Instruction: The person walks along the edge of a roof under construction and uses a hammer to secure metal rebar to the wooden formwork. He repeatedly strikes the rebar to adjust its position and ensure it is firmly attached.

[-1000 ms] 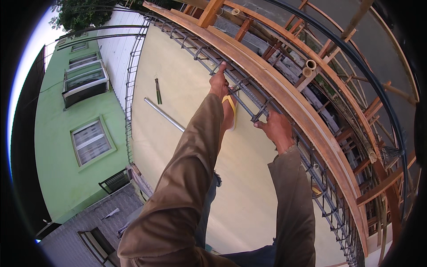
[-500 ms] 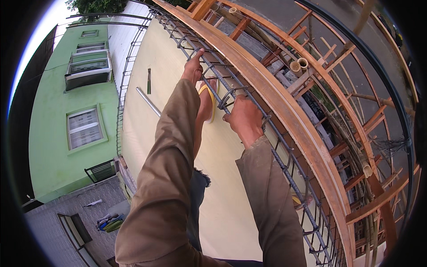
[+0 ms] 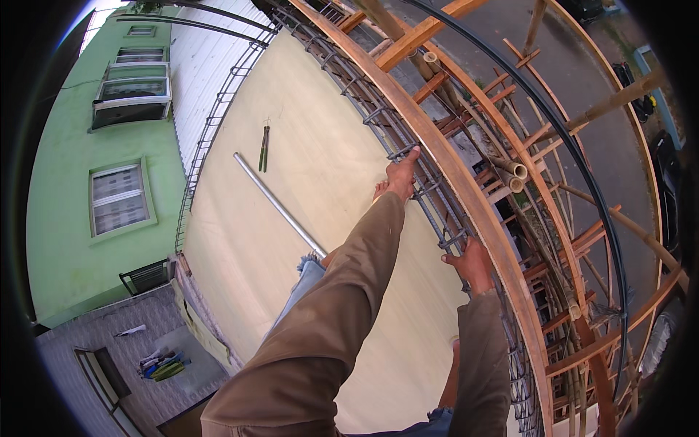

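A long rebar cage (image 3: 375,116), dark bars tied with square stirrups, runs along the right edge of a pale plywood deck (image 3: 240,233). My left hand (image 3: 401,176) is closed around the cage near its middle, just ahead of my foot (image 3: 381,189). Nearer to me and to the right, my right hand (image 3: 475,266) grips the same cage, its thumb lying over the near side bar. The fingers of both hands are partly hidden behind the bars. On the deck to the left lie green-handled pincers (image 3: 264,151) and a silver metal pipe (image 3: 273,198).
A wooden form board (image 3: 466,171) borders the cage. Beyond it is a drop with timber and bamboo scaffolding (image 3: 510,171) and a black cable (image 3: 582,153). Another rebar cage (image 3: 212,120) follows the deck's left edge, near a green building (image 3: 65,175).
The cage in my hands has moved right, off the deck surface and closer against the form board. Both hands have gone with it, and my view has shifted.
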Demonstrator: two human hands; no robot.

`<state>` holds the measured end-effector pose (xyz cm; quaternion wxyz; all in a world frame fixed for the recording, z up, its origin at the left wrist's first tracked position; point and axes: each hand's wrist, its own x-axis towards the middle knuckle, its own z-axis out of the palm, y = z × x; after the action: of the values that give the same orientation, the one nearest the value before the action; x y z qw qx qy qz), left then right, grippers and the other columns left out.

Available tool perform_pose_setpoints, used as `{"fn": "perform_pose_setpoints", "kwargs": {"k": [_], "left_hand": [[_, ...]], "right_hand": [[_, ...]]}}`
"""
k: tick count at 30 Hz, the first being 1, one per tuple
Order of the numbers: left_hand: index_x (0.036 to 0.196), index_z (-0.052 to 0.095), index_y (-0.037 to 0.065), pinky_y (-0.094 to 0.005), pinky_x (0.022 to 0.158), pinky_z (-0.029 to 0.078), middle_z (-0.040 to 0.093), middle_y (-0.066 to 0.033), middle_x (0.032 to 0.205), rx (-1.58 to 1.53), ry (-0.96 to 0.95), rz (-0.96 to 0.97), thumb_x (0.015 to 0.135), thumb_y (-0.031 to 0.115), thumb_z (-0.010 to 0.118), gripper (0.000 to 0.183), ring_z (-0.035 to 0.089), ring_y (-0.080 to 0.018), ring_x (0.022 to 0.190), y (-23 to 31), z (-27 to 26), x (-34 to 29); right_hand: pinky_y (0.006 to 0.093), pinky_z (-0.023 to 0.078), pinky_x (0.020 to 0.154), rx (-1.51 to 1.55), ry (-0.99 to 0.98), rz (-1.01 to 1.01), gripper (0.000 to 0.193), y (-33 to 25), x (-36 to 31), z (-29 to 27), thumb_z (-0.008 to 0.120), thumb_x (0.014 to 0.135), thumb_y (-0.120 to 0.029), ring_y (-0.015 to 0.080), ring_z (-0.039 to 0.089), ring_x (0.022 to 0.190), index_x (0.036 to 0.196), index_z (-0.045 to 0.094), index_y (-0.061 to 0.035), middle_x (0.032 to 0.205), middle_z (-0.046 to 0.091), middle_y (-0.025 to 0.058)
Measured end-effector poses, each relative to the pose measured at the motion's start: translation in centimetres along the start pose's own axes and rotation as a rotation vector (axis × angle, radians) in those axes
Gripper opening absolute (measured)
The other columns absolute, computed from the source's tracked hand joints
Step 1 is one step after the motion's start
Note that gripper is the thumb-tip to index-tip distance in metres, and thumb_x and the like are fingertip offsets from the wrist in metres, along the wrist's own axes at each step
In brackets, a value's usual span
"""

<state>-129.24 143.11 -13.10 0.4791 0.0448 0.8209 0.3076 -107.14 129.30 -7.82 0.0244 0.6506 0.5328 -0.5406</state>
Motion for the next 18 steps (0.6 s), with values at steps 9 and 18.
{"fn": "perform_pose_setpoints", "kwargs": {"k": [9, 18], "left_hand": [[0.112, 0.055, -0.003, -0.0323, 0.063, 0.046, 0.054, -0.0083, 0.083, -0.106, -0.190, -0.130, 0.079, 0.036, 0.078, 0.056, 0.052, -0.0188, 0.071, 0.8, -1.5, 2.4], [0.113, 0.058, -0.002, -0.0349, 0.083, 0.049, 0.061, -0.0139, 0.107, -0.119, -0.377, -0.309, 0.085, 0.031, 0.073, 0.046, 0.061, -0.0236, 0.096, 3.9, -4.0, 1.9]], "right_hand": [[0.0416, 0.045, 0.063, 0.031, 0.013, 0.073, 0.050, -1.0, 1.0, 0.1, 0.086, 0.063, -0.033, 0.0323, 0.059, 0.068, 0.082, 0.055, 0.0005, 0.073, 0.060, 0.0158], [0.0426, 0.047, 0.070, 0.006, 0.007, 0.108, 0.051, -2.0, 1.1, 0.5, 0.086, 0.063, -0.034, 0.0325, 0.062, 0.079, 0.092, 0.061, -0.0001, 0.085, 0.065, 0.0160]]}}
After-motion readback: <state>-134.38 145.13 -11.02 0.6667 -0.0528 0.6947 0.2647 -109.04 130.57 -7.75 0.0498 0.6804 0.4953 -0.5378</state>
